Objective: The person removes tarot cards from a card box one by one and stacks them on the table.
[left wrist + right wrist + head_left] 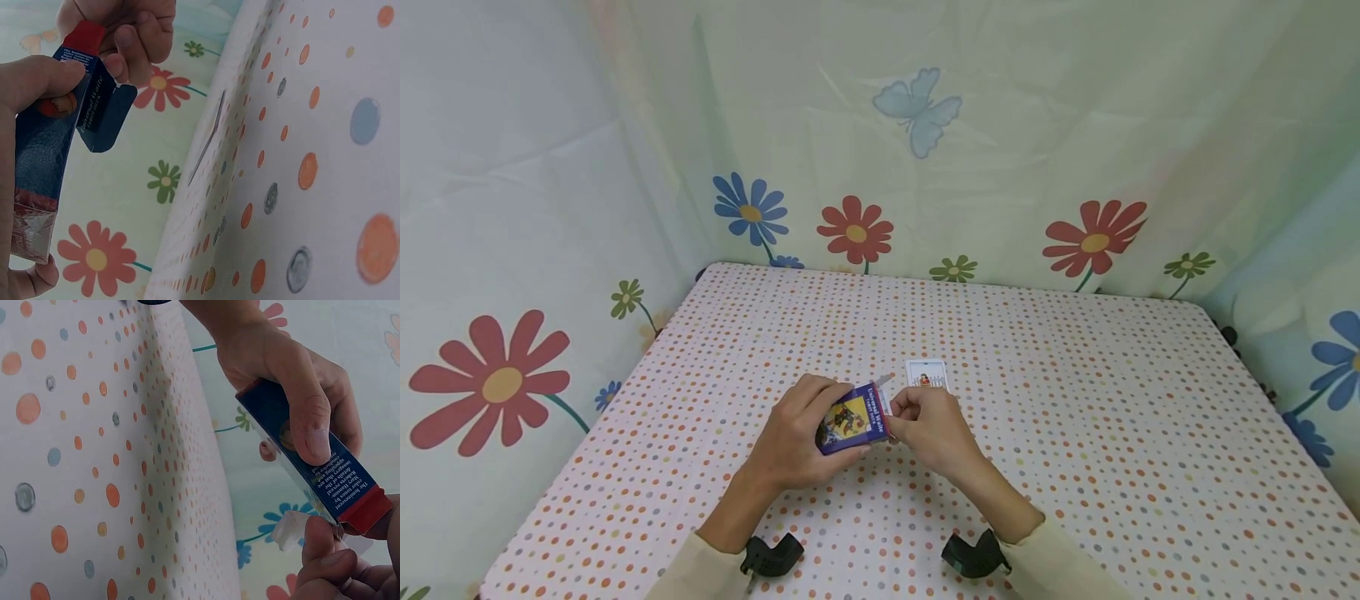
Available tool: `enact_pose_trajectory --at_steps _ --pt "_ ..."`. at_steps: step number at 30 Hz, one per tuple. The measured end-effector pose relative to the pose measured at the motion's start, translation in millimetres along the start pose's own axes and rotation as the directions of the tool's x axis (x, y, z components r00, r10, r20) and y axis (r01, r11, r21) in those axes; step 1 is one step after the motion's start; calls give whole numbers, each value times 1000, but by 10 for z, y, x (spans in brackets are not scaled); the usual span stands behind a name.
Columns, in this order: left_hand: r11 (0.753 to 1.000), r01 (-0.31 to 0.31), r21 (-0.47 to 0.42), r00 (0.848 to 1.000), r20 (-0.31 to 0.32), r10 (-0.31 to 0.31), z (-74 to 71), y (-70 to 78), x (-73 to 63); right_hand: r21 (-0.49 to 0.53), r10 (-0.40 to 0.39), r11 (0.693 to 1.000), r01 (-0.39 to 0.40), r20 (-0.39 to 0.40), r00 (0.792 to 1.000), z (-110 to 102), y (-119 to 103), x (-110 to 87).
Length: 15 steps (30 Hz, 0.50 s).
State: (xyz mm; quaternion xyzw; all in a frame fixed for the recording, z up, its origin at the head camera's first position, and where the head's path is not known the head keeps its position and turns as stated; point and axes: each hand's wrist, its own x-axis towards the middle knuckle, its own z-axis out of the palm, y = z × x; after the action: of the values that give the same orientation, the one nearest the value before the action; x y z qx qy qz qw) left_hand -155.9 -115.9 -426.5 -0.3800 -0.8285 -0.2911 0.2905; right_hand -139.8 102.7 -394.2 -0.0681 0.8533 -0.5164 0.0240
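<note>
A blue tarot card box [850, 421] with a yellow picture panel is held in my left hand [790, 433], thumb along one side and fingers around the other. Its end toward the right is opened, and a red flap [365, 511] sticks out there. A dark blue lid flap [107, 119] hangs folded out in the left wrist view. My right hand [936, 425] has its thumb and curled fingers at this end, pinching by the red flap. Crinkled clear wrap [32, 228] shows at the box's other end. A clear scrap [290, 529] juts out near the right fingers.
A white-bordered picture card [927, 372] lies on the table just beyond my right hand, partly hidden by it. The dotted tablecloth [1075, 400] covers the table. Flowered curtains [985, 167] hang at the back and both sides.
</note>
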Motion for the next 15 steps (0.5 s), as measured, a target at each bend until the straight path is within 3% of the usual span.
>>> enact_pose_trajectory --at_steps 6,15 --pt "1000 -3 0 1000 0 3 0 2 -2 29 -10 1000 8 52 999 -30 12 -7" --pt "1000 10 -13 1000 -13 -10 -7 -2 3 115 -4 993 -14 156 988 -244 42 59"
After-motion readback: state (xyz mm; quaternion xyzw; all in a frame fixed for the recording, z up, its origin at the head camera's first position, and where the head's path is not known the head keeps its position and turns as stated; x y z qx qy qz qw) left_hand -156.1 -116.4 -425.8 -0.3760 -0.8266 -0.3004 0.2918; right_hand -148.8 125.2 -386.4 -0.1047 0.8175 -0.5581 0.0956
